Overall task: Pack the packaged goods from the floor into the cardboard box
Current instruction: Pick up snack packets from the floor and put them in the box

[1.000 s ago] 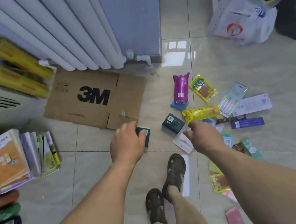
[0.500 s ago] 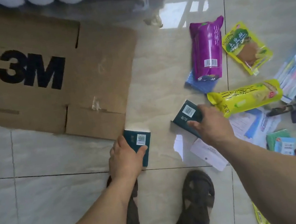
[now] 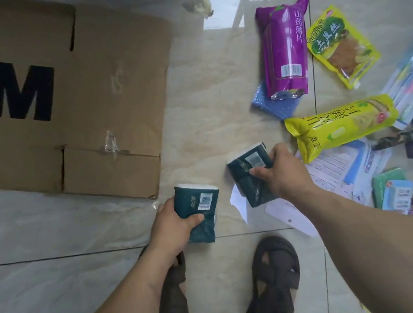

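Left hand (image 3: 175,221): its grip grasps a dark green tissue pack (image 3: 199,211), held above the floor (image 3: 206,108).
Right hand (image 3: 280,172): its grip pinches a second green pack (image 3: 250,176) above white papers (image 3: 288,211).
Cardboard box (image 3: 58,103): lies flattened at the far left, unopened.
Risk: with both hands full the box cannot be opened; a soft pack may slip.
Change: half a second ago the right pack lay on the floor; now it is lifted.
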